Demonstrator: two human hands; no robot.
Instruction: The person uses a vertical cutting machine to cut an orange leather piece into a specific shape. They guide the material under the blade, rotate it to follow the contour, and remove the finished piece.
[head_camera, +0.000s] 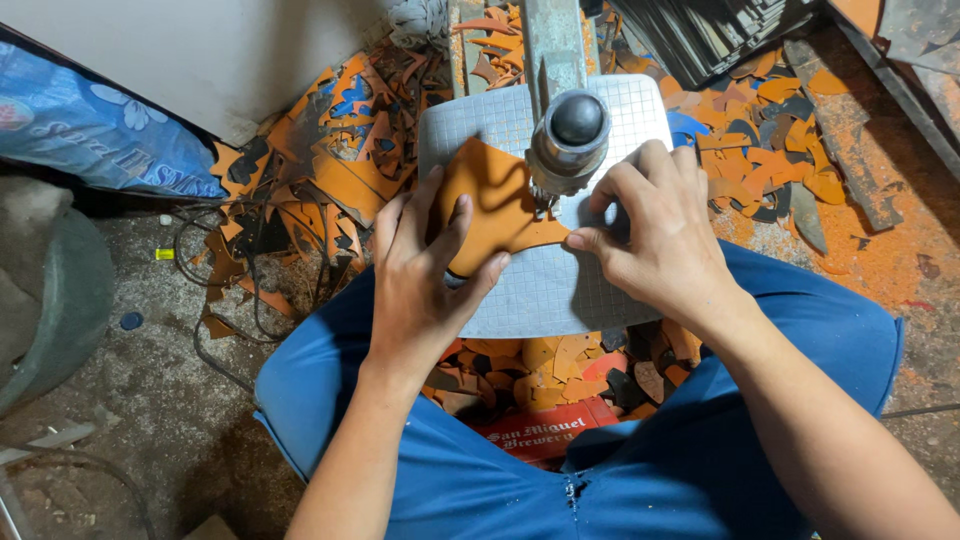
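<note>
Orange sheet (495, 205), pressed flat by left hand (420, 275) and pinched by right hand (655, 235) beside the cutter head (570, 140), looks partly trimmed, scraps (340, 170) already heaped beyond.

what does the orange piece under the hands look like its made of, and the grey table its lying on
Orange piece: probably a thin flexible sheet, leather or rubber-like; matte, flat, clean-cut edges, matching the scraps on the floor. I cannot tell which. Grey table: looks like metal or hard plastic, with a fine grid pattern and dull sheen. The left hand and right hand press the piece down.
</note>
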